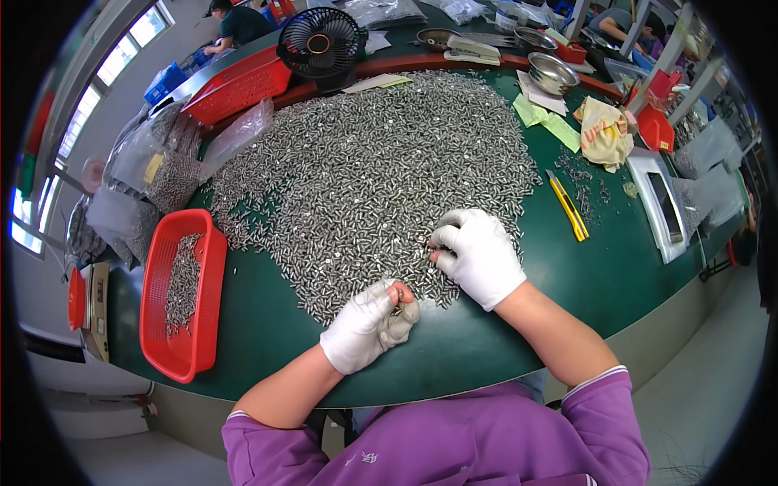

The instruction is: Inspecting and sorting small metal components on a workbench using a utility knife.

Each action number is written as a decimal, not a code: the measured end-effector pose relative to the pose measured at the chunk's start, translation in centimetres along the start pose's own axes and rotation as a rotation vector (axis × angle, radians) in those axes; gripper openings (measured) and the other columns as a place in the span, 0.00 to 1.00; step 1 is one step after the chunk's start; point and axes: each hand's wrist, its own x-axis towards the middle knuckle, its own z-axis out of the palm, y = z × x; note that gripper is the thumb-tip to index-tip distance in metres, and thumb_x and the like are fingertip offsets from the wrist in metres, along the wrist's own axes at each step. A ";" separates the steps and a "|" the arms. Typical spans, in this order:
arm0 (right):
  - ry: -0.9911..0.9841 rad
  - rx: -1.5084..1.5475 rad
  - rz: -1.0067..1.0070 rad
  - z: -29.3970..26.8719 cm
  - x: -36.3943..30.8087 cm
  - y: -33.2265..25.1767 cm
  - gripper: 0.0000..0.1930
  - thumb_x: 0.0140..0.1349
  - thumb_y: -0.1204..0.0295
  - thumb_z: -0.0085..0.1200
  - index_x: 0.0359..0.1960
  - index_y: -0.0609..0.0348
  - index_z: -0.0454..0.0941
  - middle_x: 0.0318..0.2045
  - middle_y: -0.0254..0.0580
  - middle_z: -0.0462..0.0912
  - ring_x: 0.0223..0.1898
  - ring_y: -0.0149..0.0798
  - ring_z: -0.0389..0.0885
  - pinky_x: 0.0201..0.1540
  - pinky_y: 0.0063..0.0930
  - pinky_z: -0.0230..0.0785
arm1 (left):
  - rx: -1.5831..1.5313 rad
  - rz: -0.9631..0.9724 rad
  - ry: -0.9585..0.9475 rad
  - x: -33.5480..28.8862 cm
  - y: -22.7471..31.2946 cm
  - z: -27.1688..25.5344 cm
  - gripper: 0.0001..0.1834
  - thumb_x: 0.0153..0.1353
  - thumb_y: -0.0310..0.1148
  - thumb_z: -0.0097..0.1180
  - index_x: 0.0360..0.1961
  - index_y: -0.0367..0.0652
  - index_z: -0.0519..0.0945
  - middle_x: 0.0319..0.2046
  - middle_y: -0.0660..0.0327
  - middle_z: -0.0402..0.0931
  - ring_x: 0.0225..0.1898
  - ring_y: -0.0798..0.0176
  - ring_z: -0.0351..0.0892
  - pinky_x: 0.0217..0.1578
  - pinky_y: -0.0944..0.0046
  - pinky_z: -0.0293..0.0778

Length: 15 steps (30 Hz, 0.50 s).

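Observation:
A broad heap of small silvery metal pins (389, 162) covers the middle of the green table (275, 340). Both my hands wear white gloves with some bare fingertips. At the heap's near edge, my left hand (369, 324) is closed, thumb and fingers pinched together; what lies between the tips is too small to make out. My right hand (478, 255) reaches over the right near part of the heap, its fingers curled down and its bare tips touching the pins. Whether a pin is between those tips is hidden.
To the left, a red basket (212, 300) holds more pins, beside filled plastic bags (174, 162). A black fan (322, 44) and another red basket (243, 85) stand behind. Rightward lie a yellow utility knife (569, 206), a cloth bag (604, 134) and a white-framed device (658, 206).

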 end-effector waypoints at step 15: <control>0.020 0.014 0.040 -0.5 0.3 0.4 0.05 0.47 0.70 0.60 0.27 0.51 0.82 0.32 0.36 0.80 0.39 0.43 0.78 0.42 0.37 0.71 | -0.005 0.072 -0.005 0.0 -0.1 0.2 0.08 0.62 0.36 0.58 0.39 0.51 0.74 0.33 0.66 0.73 0.26 0.74 0.63 0.29 0.75 0.62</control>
